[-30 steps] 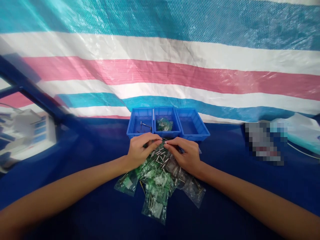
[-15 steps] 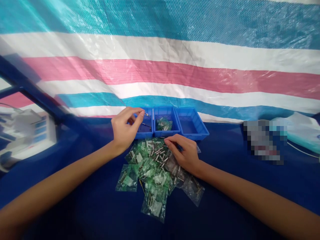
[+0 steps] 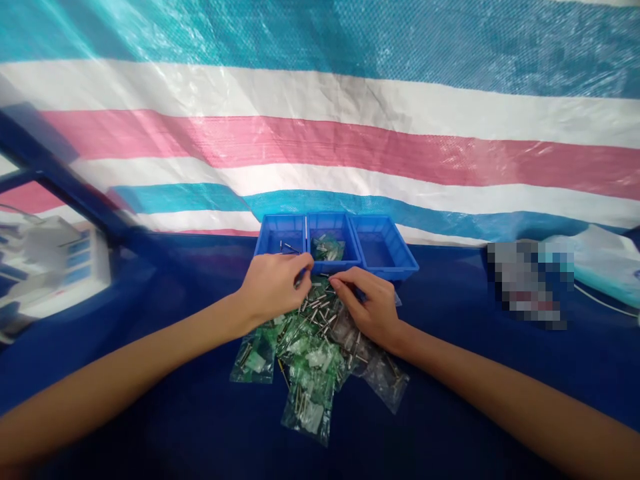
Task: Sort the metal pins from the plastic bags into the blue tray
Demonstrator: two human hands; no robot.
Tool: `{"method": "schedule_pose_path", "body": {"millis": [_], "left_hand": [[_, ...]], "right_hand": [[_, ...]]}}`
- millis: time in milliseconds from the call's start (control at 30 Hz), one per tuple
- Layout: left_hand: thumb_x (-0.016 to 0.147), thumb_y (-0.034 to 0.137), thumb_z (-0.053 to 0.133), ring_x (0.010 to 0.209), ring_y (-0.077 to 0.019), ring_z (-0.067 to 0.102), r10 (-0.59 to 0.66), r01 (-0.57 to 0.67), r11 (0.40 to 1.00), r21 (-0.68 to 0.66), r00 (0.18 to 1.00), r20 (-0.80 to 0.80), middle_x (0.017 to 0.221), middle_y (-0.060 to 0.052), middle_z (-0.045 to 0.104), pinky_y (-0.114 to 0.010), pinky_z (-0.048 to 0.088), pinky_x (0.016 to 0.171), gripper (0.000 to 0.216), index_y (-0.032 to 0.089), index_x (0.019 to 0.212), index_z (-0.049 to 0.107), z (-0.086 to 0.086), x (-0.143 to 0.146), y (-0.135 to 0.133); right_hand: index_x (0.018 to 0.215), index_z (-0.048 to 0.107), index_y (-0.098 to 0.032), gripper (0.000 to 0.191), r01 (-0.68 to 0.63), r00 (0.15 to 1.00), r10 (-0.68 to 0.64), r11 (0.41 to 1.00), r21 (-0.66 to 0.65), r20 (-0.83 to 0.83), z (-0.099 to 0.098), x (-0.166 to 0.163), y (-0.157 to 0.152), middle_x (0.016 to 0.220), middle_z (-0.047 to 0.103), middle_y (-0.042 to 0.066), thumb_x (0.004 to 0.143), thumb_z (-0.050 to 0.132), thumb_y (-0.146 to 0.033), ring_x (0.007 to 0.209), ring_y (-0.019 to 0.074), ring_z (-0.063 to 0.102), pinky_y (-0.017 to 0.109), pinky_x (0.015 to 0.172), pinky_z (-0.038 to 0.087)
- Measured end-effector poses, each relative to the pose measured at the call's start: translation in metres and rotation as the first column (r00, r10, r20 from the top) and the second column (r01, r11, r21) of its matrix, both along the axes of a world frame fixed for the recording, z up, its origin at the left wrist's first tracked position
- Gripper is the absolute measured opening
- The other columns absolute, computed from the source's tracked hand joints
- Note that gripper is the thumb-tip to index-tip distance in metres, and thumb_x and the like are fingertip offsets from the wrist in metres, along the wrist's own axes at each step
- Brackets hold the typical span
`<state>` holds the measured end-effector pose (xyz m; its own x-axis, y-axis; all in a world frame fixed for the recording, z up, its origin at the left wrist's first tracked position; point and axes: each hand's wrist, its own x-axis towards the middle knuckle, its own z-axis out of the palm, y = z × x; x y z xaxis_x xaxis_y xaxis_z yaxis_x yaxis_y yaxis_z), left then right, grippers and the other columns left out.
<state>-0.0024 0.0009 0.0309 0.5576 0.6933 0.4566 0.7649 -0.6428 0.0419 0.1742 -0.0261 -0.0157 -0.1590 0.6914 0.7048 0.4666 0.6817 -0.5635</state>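
Note:
My left hand (image 3: 277,283) is over the upper left of a heap of small clear and green plastic bags (image 3: 313,357). Its thumb and fingers curl together; whatever they may hold is hidden. Opposite, my right hand (image 3: 370,303) is closed in a pinch at the heap's upper right, with a thin metal pin (image 3: 325,275) at its fingertips. Many loose metal pins (image 3: 320,310) lie on top of the bags. Behind my left hand, the left blue bin (image 3: 273,230) holds a few dark, thin pieces with bright ends (image 3: 290,247).
The middle blue bin (image 3: 327,220) holds a green bag of parts (image 3: 327,249). Beside it stands the right blue bin (image 3: 383,243). A white device (image 3: 75,267) is at far left, a pale plastic bag (image 3: 600,263) at right. A striped sheet (image 3: 320,143) hangs behind the blue table (image 3: 165,400).
My left hand has moved from over the left bin down and right to the heap, leaving the thin pieces in that bin in view. The right hand has barely moved.

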Motion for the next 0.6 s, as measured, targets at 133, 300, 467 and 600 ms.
{"method": "schedule_pose_path", "body": {"millis": [133,300,467,600], "left_hand": [[0.077,0.04,0.049,0.051,-0.0156,0.057,0.106,-0.154,0.98,-0.129,0.941,-0.323,0.067,-0.003,0.065,-0.022,0.025,0.043,0.026,0.016,0.079,0.061,0.008,0.007,-0.015],[0.081,0.045,0.042,0.052,-0.0202,0.058,0.123,-0.232,0.951,-0.204,0.89,-0.439,0.061,-0.007,0.062,-0.024,0.026,0.043,0.036,0.016,0.073,0.062,0.008,0.007,-0.016],[0.079,0.037,0.043,0.048,-0.0178,0.054,0.126,-0.235,0.947,-0.22,0.899,-0.419,0.057,-0.005,0.059,-0.024,0.022,0.043,0.03,0.016,0.067,0.061,0.005,0.007,-0.011],[0.077,0.032,0.045,0.045,-0.0153,0.051,0.146,-0.25,0.943,-0.22,0.905,-0.4,0.054,-0.004,0.057,-0.024,0.02,0.043,0.026,0.016,0.065,0.061,0.005,0.008,-0.01]], "right_hand": [[0.08,0.062,-0.015,0.013,-0.002,1.0,0.002,1.0,0.004,0.003,0.0,0.0,0.0,0.066,0.063,0.002,0.086,0.052,-0.018,0.059,0.0116,0.057,0.023,0.055,0.043],[0.079,0.062,-0.015,0.013,-0.001,1.0,0.001,1.0,0.011,0.005,0.001,0.0,-0.001,0.066,0.063,0.002,0.086,0.051,-0.018,0.059,0.0116,0.057,0.023,0.055,0.044],[0.079,0.062,-0.015,0.014,-0.001,1.0,0.001,1.0,0.006,0.008,0.001,0.0,0.0,0.066,0.063,0.002,0.086,0.051,-0.018,0.059,0.0115,0.057,0.023,0.055,0.043],[0.079,0.061,-0.015,0.013,0.005,1.0,-0.005,1.0,0.014,0.009,0.001,0.0,0.0,0.066,0.062,0.002,0.086,0.051,-0.018,0.059,0.0113,0.057,0.023,0.055,0.043]]}}
